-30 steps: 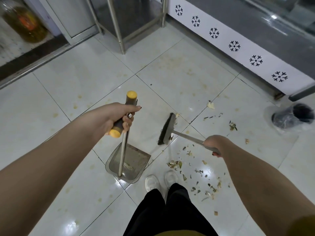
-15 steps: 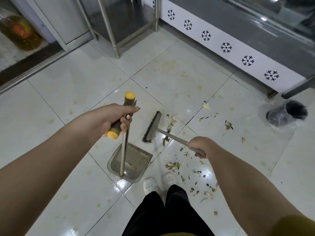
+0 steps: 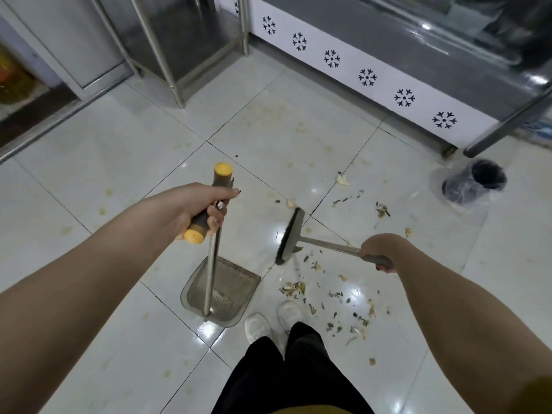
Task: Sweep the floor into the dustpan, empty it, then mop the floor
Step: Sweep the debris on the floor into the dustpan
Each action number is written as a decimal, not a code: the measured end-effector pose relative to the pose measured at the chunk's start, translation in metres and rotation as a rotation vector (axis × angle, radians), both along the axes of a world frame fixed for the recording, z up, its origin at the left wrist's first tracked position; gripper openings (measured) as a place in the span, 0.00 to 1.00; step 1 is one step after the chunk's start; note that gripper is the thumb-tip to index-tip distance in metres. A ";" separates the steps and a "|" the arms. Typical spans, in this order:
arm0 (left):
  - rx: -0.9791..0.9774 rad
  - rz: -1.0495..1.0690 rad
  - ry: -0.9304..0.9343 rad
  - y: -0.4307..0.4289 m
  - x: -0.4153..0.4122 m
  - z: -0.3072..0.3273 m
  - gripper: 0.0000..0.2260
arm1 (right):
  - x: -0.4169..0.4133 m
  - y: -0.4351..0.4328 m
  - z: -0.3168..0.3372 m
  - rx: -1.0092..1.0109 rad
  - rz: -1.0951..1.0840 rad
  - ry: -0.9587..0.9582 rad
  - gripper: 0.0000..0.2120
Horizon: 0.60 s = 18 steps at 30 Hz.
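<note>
Most scraps (image 3: 294, 288) are seen right of the dustpan (image 3: 236, 282), held by the left hand (image 3: 206, 207); the broom (image 3: 291, 234), gripped by the right hand (image 3: 378, 249), is drawn back from its mouth for another stroke.

Dustpan (image 3: 222, 289) left of broom (image 3: 291, 236); scraps (image 3: 334, 297) right.

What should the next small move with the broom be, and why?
Probably sweep the broom head through the scraps toward the dustpan. Most scraps lie on the tiles right of it, near the shoes, and the left hand holds the dustpan ready.
</note>
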State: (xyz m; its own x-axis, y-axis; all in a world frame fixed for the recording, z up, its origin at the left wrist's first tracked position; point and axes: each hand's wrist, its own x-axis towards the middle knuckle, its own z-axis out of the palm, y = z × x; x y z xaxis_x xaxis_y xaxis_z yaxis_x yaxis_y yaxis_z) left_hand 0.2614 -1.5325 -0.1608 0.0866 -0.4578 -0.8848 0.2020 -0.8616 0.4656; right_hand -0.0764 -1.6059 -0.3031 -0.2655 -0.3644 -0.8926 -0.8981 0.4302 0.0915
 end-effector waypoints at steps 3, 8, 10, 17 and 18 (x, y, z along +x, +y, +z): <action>-0.003 -0.003 0.001 -0.003 -0.002 0.003 0.13 | -0.004 -0.007 0.015 0.022 0.042 -0.037 0.15; -0.021 -0.003 0.003 -0.007 -0.005 0.008 0.12 | -0.001 -0.008 0.021 0.044 0.002 -0.115 0.16; -0.025 -0.011 0.001 -0.010 -0.007 0.009 0.12 | 0.008 -0.003 0.013 0.019 -0.008 -0.157 0.15; -0.030 -0.022 0.001 -0.031 -0.011 0.010 0.09 | 0.053 0.000 -0.025 0.001 -0.166 -0.275 0.13; -0.030 -0.023 -0.001 -0.036 -0.011 0.010 0.09 | 0.059 -0.004 -0.028 -0.004 -0.187 -0.275 0.12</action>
